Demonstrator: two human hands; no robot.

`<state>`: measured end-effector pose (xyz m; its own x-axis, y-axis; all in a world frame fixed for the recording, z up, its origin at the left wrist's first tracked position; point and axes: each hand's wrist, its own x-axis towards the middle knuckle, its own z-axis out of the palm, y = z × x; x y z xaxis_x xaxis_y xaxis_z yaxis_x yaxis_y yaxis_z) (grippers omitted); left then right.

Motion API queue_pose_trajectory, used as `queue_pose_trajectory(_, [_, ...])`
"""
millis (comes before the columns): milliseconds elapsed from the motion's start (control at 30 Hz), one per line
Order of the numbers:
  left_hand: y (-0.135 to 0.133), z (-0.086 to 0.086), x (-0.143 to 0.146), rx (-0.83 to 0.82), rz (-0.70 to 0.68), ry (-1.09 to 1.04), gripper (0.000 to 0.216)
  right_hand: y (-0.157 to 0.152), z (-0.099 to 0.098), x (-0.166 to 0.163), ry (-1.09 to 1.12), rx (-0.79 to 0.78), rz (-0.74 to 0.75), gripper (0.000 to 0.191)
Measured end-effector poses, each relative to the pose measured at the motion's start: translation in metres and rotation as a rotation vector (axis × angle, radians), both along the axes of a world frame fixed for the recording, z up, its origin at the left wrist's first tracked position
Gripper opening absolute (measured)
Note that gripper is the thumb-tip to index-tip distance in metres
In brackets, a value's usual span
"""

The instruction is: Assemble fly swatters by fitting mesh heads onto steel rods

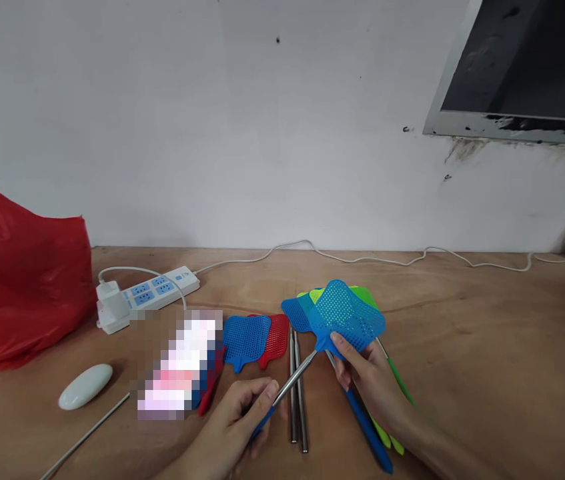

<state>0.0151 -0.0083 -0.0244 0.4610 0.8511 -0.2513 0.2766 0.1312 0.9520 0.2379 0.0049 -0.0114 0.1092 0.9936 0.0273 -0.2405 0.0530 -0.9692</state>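
Blue swatter (307, 361), one, held above the counter (487, 373); clock readings taken from its mesh head (347, 319), 12 lying toward the wall. Handle, blue, at 7 to 8 o'clock, clasped by the left grip (235, 421), thumb laid on the metal shaft; head pinched at its base by the right grip (369, 377), thumb uppermost. Whether shaft and head are firmly joined cannot be told. Other swatters (296, 316), green, yellow-green and blue, fanned behind the held head, with handles (368, 427) in blue, green and yellow-green directed to 5 o'clock beneath the right grip. Rods (294, 393), two, bare metal, laid near each other at 7 o'clock. Loose blue head (247, 339), overlapping a red head (277, 339), at 9 o'clock. Red handle (211, 385), at 8 o'clock, beside a pixelated screen (179, 373). White oval (86, 387), between 8 and 9. Power strip (162, 293) and red bag (22, 287), at 9.
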Motion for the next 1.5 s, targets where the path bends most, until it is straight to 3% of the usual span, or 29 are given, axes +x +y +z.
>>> queue_pose_trajectory(233, [-0.003,0.008,0.004,0.006,-0.067,-0.015,0.069,0.005,0.005,0.005,0.149,-0.004,-0.114,0.044])
queue_pose_trajectory(400, [-0.005,0.006,0.004,0.120,-0.098,0.001,0.061,0.008,-0.002,0.005,0.137,-0.008,-0.044,0.042])
queue_pose_trajectory(667, [-0.003,0.003,0.004,0.122,-0.060,-0.024,0.063,0.008,-0.003,0.006,0.146,-0.028,-0.032,0.041])
queue_pose_trajectory(900, [-0.004,0.005,0.006,0.055,-0.078,-0.039,0.065,0.001,0.004,-0.002,0.046,-0.031,0.201,0.038])
queue_pose_trajectory(1067, [-0.003,0.007,0.004,0.076,-0.088,-0.069,0.065,0.003,0.009,0.004,0.125,-0.073,0.125,0.039])
queue_pose_trajectory(1200, [-0.001,0.007,0.002,0.094,-0.078,-0.035,0.063,0.011,0.013,0.018,-0.109,-0.018,-0.041,0.041])
queue_pose_trajectory(1367, [-0.003,0.009,0.003,0.155,-0.073,-0.020,0.059,0.023,0.006,0.035,-0.522,0.132,-0.102,0.039])
queue_pose_trajectory(1500, [-0.003,0.012,0.003,0.190,-0.085,0.024,0.056,0.033,-0.008,0.047,-1.007,0.217,-0.213,0.033])
